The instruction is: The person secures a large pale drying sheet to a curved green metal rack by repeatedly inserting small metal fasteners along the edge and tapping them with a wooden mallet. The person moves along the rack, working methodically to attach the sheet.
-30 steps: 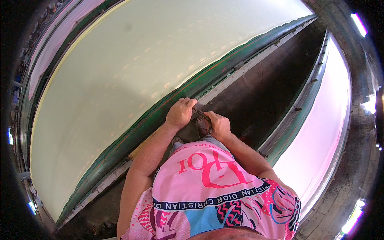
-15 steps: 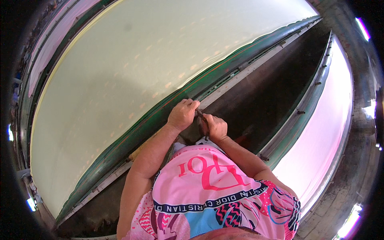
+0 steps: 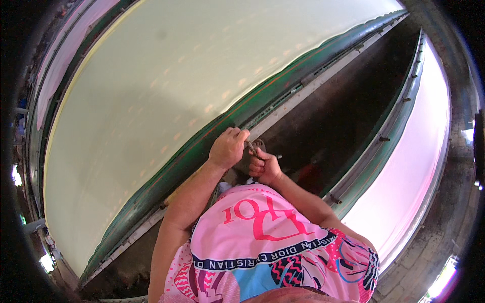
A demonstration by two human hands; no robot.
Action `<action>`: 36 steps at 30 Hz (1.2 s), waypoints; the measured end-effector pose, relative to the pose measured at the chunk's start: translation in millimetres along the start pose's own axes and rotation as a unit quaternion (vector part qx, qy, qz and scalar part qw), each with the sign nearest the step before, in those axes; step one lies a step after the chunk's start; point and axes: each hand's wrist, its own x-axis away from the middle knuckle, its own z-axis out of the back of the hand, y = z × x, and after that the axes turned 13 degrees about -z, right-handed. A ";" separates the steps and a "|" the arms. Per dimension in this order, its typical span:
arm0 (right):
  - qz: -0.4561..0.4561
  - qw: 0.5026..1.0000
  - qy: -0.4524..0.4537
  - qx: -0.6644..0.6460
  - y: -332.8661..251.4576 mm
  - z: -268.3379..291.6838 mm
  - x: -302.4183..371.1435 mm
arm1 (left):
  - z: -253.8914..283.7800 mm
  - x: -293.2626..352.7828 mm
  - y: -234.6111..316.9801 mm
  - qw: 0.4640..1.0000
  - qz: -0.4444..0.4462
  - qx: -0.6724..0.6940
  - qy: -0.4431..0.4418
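My left hand is closed at the rail along the table's near edge, its fingertips pinched together beside a small dark metal piece. Close by on the right, my right hand is curled into a fist on the lower part of that piece, thumb uppermost. The kind of piece is unclear, as the fingers cover much of it. Both hands are just in front of my body, below the green table edge. Over the table lies a pale, smooth cloth with rows of faint orange marks.
A light-coloured rail runs along the table's side. Across a dark aisle, a second long table carries a pinkish-white cloth, with several short pegs along its edge. Another pink-covered table stands at the far left.
My right hand has turned and curled, showing its fingers more. The dark, flat thing that hung between the hands no longer shows there. My left hand has barely moved.
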 end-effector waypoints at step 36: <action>0.312 0.708 0.191 0.605 -4.2 -89.5 42.0 | 38.7 58.8 15.5 0.982 0.185 -0.042 -0.016</action>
